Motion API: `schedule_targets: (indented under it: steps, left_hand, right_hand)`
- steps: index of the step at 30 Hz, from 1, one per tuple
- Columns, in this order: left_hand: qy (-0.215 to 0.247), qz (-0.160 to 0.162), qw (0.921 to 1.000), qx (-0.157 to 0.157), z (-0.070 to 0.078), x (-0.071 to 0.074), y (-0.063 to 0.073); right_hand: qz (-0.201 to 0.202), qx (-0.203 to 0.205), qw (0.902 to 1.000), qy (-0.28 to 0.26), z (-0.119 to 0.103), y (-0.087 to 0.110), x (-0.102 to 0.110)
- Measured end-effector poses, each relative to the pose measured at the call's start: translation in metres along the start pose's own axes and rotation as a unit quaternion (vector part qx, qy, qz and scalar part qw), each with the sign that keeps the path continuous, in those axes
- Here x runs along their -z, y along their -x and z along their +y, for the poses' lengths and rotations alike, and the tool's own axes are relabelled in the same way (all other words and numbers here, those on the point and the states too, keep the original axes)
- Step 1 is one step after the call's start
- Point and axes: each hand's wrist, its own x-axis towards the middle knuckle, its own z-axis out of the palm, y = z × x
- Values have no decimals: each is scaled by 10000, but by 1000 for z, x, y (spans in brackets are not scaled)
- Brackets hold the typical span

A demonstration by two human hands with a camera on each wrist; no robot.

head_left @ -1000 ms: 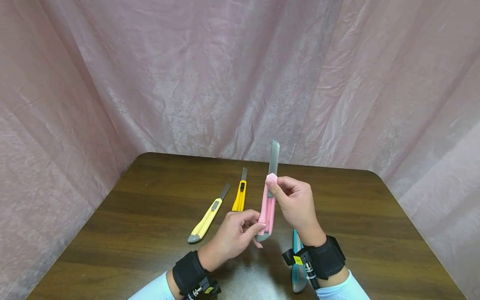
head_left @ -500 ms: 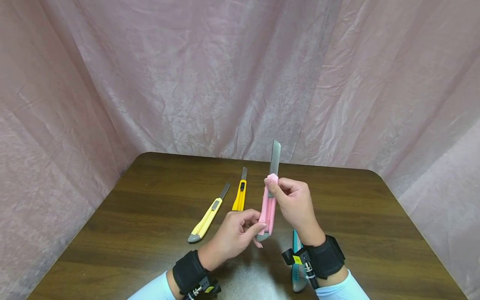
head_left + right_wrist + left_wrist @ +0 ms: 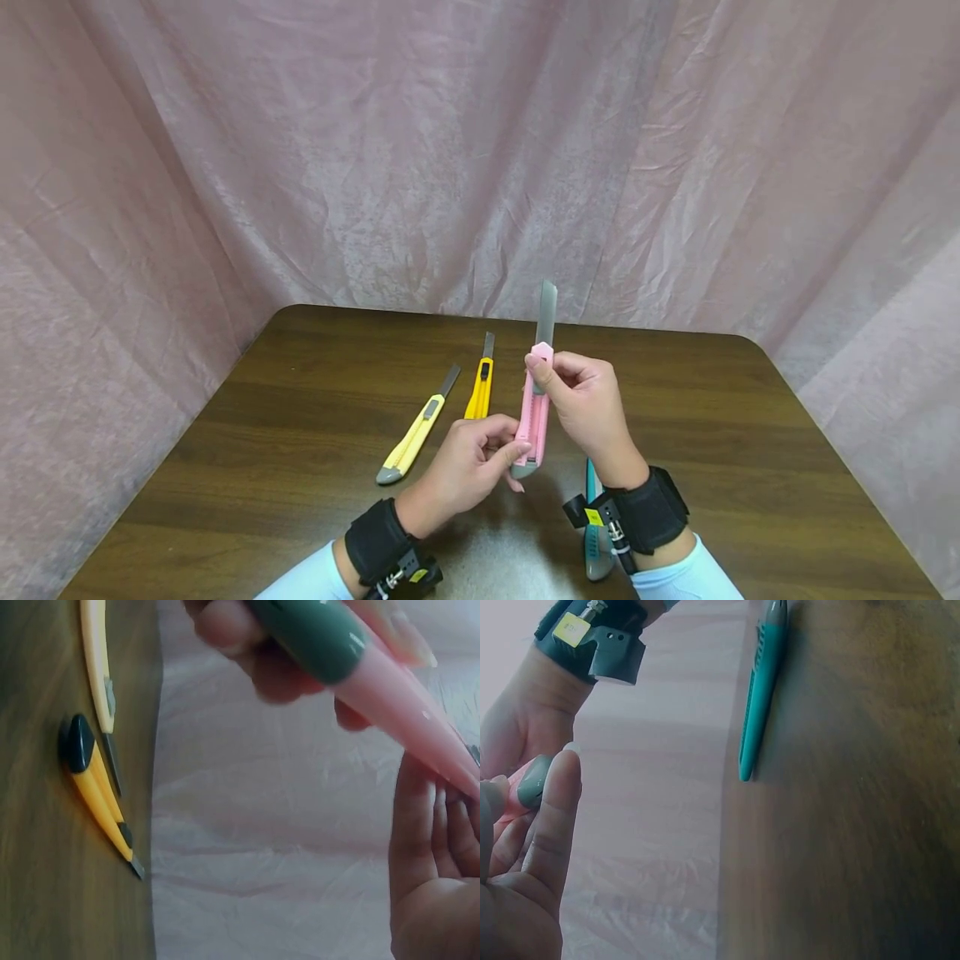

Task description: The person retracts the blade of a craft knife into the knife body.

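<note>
A pink box cutter [image 3: 534, 417] with a grey end cap [image 3: 322, 637] is held up over the table, its wide blade [image 3: 547, 312] extended and pointing upward. My left hand [image 3: 468, 467] pinches its lower end near the cap, thumb in front. My right hand [image 3: 592, 404] pinches the upper body just below the blade's mouth, thumb across the front. Part of the body is hidden behind that thumb. In the left wrist view, the grey cap [image 3: 534, 782] lies between the left thumb and fingers.
Left of the hands, a pale yellow box cutter [image 3: 411, 442] and a deeper yellow box cutter [image 3: 480, 392] lie on the brown table [image 3: 300, 433], blades showing. A teal box cutter [image 3: 763, 697] lies beneath the right wrist, partly hidden. Pink curtains [image 3: 465, 167] hang behind the table.
The right thumb has slid slightly down the pink box cutter, showing more of its tip collar. Otherwise both hands keep nearly the same place and hold.
</note>
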Motion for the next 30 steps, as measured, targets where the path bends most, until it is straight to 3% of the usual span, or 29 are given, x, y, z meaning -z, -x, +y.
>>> schedule_targets:
  steps: [6,18,26,30]
  left_hand:
    - [18,38,10000,32,0,0,0]
    - [-62,-157,9991,401,5,2,1]
    - [-54,-72,9997,224,5,1,1]
    - [-69,-15,9999,104,5,1,0]
  right_hand:
    - [-159,-191,9997,-1,2,-1,-2]
    - [-230,210,9987,-411,2,2,-2]
    - [-306,399,9977,-462,4,2,-2]
    - [-160,270,9987,-411,3,2,-3]
